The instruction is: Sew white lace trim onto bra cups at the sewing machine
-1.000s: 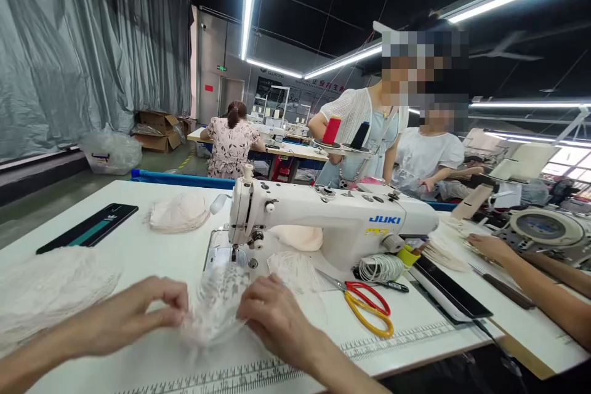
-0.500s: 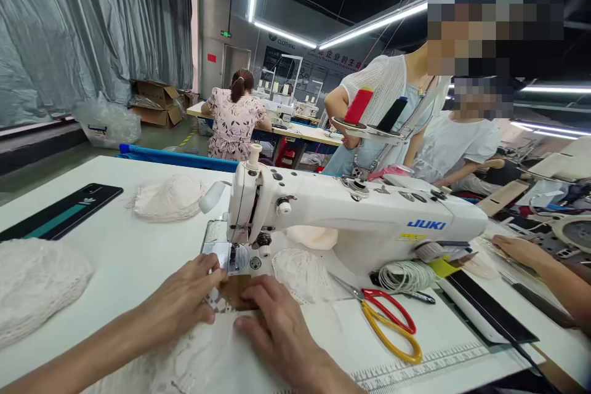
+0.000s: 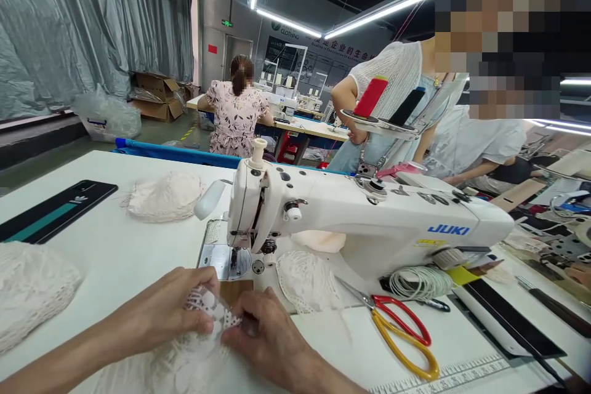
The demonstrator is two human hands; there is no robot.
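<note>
A piece of white lace fabric [image 3: 205, 314] is held up between my hands in front of the sewing machine [image 3: 332, 197]. My left hand [image 3: 178, 301] pinches its left side, thumb against fingers. On the right edge, my right hand [image 3: 263, 326] grips the lace with curled fingers. The lower part of the lace trails over the table toward me. Just beyond my hands are the presser foot [image 3: 234, 260] and the metal needle plate [image 3: 217, 258]. A brown patch [image 3: 236, 290] shows on the machine bed between my hands.
Scissors [image 3: 401, 332] with red and yellow handles lie at right, beside a clear ruler [image 3: 452, 375] and a coil of cord [image 3: 420, 280]. White lace cups [image 3: 161, 197] rest around the machine. A dark phone-like slab [image 3: 60, 209] lies at left. Co-workers are beyond the table.
My hands have lifted the lace off the machine bed and drawn it toward me, away from the presser foot. The view has shifted slightly. A co-worker's hand at the far right has left view.
</note>
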